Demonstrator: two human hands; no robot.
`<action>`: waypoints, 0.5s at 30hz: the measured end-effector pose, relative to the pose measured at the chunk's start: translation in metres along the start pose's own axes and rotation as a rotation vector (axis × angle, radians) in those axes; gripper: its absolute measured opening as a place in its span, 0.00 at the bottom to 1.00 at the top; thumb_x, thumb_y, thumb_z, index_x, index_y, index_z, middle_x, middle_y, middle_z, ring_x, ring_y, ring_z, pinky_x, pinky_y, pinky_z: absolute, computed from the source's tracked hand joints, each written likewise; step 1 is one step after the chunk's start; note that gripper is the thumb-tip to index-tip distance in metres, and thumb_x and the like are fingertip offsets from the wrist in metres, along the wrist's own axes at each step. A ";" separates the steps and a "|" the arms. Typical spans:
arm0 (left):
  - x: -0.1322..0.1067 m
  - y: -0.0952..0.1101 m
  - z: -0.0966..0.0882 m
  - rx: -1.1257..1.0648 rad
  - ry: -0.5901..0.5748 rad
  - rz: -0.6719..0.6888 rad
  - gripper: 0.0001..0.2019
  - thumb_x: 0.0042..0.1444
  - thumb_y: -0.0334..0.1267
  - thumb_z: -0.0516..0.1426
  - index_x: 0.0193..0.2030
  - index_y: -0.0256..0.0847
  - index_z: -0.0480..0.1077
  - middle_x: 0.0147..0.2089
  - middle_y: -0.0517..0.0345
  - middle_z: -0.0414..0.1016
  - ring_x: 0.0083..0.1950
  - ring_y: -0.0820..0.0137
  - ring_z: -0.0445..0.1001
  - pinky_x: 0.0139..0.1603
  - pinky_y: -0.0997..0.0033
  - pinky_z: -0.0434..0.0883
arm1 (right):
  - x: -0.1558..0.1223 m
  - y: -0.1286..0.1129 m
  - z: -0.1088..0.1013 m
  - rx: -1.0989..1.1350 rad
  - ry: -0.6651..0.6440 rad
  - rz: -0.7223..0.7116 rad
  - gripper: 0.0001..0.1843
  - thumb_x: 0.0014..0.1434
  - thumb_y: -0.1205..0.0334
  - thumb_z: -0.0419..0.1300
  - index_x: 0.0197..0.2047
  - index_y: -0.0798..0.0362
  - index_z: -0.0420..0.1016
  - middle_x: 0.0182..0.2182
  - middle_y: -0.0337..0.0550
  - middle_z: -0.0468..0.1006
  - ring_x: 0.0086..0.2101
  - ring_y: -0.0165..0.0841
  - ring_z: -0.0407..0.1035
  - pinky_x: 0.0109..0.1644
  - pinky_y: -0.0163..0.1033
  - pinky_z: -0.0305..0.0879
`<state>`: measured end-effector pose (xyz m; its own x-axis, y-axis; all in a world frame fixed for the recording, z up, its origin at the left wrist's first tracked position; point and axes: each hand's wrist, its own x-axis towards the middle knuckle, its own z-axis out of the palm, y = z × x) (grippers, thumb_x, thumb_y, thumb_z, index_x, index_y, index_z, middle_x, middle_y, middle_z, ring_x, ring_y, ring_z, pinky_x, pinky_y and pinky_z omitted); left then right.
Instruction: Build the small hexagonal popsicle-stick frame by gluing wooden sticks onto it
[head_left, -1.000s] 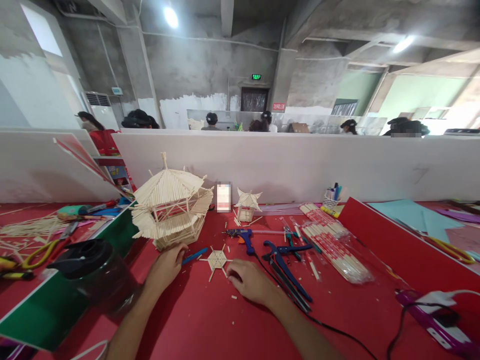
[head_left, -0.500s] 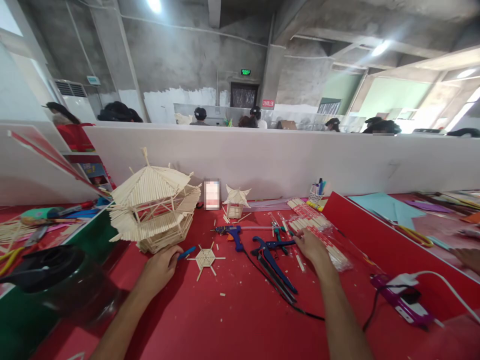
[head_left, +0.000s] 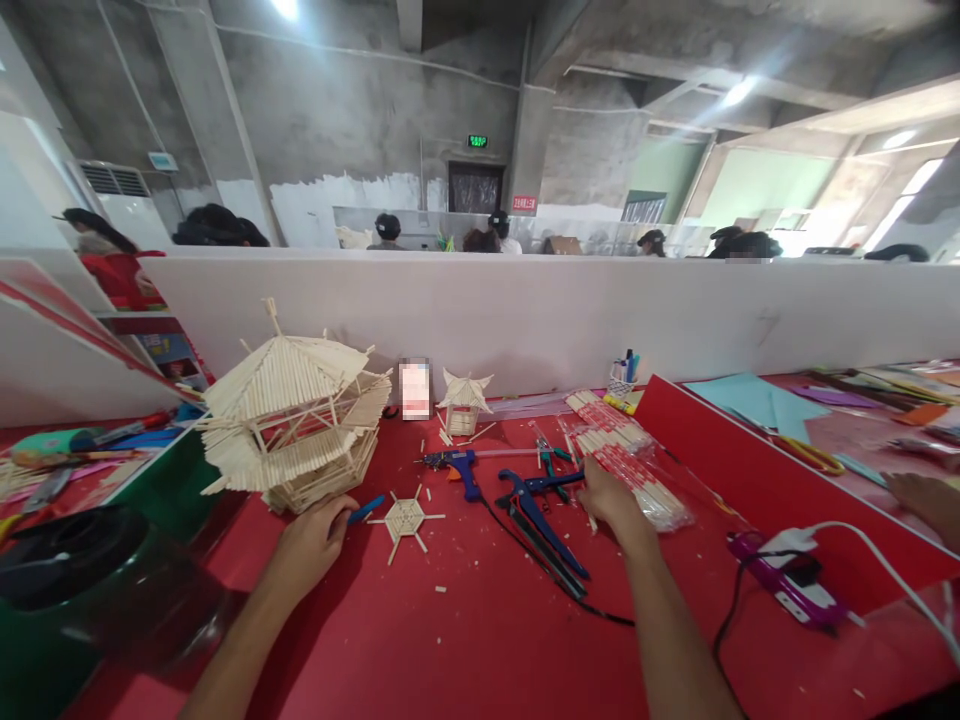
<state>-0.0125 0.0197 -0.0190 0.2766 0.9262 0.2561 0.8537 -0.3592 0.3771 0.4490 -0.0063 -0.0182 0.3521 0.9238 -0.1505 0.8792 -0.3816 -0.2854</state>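
My left hand (head_left: 319, 535) is closed around a slim blue pen-like tool (head_left: 367, 508), its exact kind unclear. The hand rests beside the base of a large pavilion model (head_left: 296, 410) built of thin wooden sticks. Just right of the blue tool lies a flat hexagonal web of sticks (head_left: 405, 517) with spokes. My right hand (head_left: 611, 500) is lowered over the table with its fingers bent together, beside the handle of a blue cutter (head_left: 536, 510). A loose wooden stick (head_left: 592, 522) shows under its fingers; whether they grip it is hidden. Bagged wooden sticks (head_left: 637, 475) lie by that hand.
A blue glue gun (head_left: 461, 468) with a black cord, green-handled pliers (head_left: 553, 457) and a small stick pavilion (head_left: 463, 405) stand mid-table. A dark jug (head_left: 112, 590) is at left, a purple power strip (head_left: 787, 585) at right. Another person's hand (head_left: 926, 500) shows at far right.
The view has shifted slightly, moving the scene to the left. My right hand has come in over the loose stick beside the cutter. My left hand keeps the blue tool.
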 end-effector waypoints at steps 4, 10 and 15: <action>0.000 -0.002 0.001 0.018 -0.019 -0.014 0.15 0.61 0.40 0.45 0.42 0.42 0.72 0.44 0.51 0.80 0.45 0.60 0.77 0.45 0.64 0.68 | 0.000 -0.001 -0.008 0.044 0.046 0.057 0.23 0.60 0.69 0.52 0.59 0.58 0.63 0.37 0.53 0.80 0.38 0.39 0.77 0.33 0.36 0.60; -0.001 -0.001 0.001 0.020 -0.028 -0.010 0.15 0.62 0.39 0.45 0.42 0.43 0.72 0.44 0.52 0.79 0.45 0.61 0.77 0.44 0.64 0.68 | 0.003 0.004 -0.014 0.043 0.219 0.052 0.22 0.62 0.67 0.52 0.59 0.59 0.65 0.45 0.57 0.79 0.47 0.43 0.74 0.43 0.39 0.64; -0.001 -0.001 0.000 0.013 -0.006 0.018 0.14 0.62 0.39 0.46 0.41 0.44 0.72 0.43 0.53 0.79 0.44 0.61 0.77 0.43 0.65 0.69 | 0.006 0.005 -0.015 0.222 0.370 0.000 0.17 0.60 0.68 0.50 0.51 0.57 0.68 0.41 0.53 0.79 0.41 0.40 0.75 0.40 0.38 0.64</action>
<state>-0.0132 0.0190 -0.0197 0.2944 0.9204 0.2574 0.8540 -0.3743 0.3613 0.4606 -0.0022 -0.0059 0.4788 0.8577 0.1874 0.8030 -0.3415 -0.4885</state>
